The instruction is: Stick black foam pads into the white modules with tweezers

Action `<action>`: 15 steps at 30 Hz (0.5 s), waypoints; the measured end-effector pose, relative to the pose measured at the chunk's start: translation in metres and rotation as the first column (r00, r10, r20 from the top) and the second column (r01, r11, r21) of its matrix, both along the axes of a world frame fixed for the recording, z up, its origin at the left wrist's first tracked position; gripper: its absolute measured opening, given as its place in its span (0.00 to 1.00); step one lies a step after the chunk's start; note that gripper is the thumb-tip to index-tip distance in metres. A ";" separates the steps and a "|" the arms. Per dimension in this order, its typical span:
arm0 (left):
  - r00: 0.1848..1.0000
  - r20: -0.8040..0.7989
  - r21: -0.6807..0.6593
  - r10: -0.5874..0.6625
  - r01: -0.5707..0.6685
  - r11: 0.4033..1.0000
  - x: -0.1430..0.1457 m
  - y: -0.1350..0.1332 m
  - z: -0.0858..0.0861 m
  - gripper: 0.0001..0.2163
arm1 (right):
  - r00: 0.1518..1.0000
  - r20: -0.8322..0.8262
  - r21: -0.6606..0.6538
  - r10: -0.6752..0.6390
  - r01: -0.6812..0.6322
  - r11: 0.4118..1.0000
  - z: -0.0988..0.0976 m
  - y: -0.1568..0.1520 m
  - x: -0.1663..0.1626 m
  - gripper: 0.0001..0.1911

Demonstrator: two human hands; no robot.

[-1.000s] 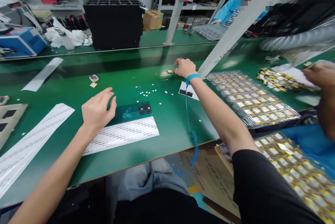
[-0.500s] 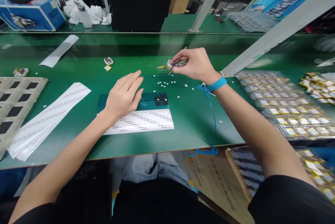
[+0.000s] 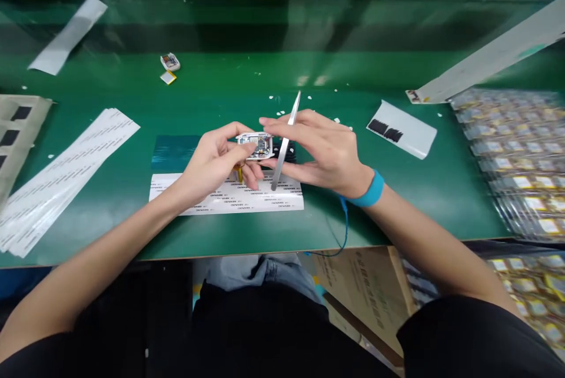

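At nine o'clock, long white printed paper strips lie flat on the glossy green worktop. The left hand pinches a small, flat, white-rimmed circuit module from its nine o'clock side, above a white label sheet. The right hand touches the module's three o'clock edge and grips slim steel tweezers, which run from twelve to six o'clock. Half a second earlier the left hand lay flat and released, and the right held the piece alone nearer twelve o'clock. At three o'clock lie a white card and crinkly clear trays.
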State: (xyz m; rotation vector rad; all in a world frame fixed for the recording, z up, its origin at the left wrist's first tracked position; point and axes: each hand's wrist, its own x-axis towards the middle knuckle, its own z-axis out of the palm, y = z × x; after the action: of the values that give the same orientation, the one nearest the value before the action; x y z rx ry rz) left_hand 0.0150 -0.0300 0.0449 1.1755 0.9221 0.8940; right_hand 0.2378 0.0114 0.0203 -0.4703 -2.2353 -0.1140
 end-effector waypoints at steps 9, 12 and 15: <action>0.987 -0.144 0.103 0.067 -0.053 0.993 0.003 -0.008 0.001 0.07 | 0.999 0.031 -0.025 -0.036 0.037 0.999 -0.001 -0.019 0.002 0.26; 0.985 -0.152 0.097 0.078 -0.064 0.993 0.004 -0.008 -0.002 0.07 | 0.999 -0.040 -0.179 -0.024 0.017 0.984 0.003 -0.019 0.002 0.19; 0.985 -0.151 0.081 0.082 -0.071 0.994 0.005 -0.009 -0.004 0.10 | 0.999 -0.050 -0.146 -0.007 -0.001 0.989 0.001 -0.015 0.004 0.13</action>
State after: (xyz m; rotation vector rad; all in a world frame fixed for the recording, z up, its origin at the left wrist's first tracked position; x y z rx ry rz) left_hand 0.0200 -0.0393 0.0407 1.2953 1.0723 0.9156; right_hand 0.2418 -0.0037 0.0214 -0.5496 -2.2025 0.0603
